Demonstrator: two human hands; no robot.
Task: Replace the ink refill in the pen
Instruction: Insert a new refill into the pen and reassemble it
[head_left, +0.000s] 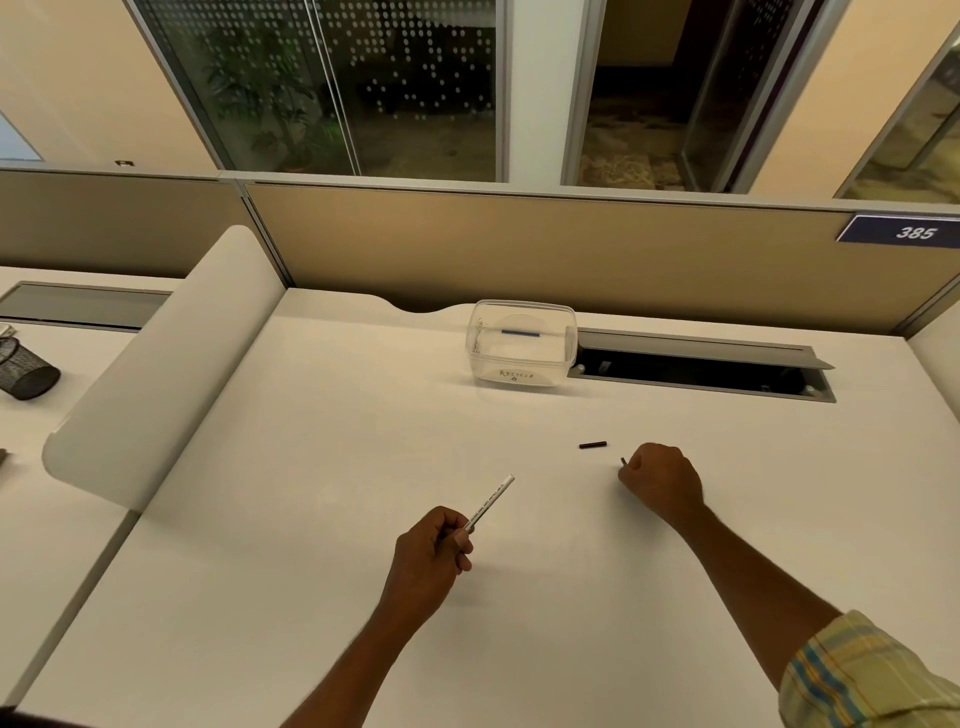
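Note:
My left hand (434, 553) grips a white pen barrel (492, 500) by its lower end; the barrel slants up and to the right above the white desk (322, 415). My right hand (662, 480) rests on the desk as a closed fist, with a small dark piece (623, 461) sticking out at its left side. A short dark pen cap (592, 445) lies on the desk just beyond the right hand. A clear plastic tub (522, 344) labelled "Recycle" stands at the back; a blue refill (521, 332) and a small spring lie inside it.
An open cable tray (701, 366) runs along the desk's back edge right of the tub. A tan partition (519, 244) closes off the back. A curved white divider (156, 364) bounds the left side; a black mesh cup (23, 368) lies on the neighbouring desk.

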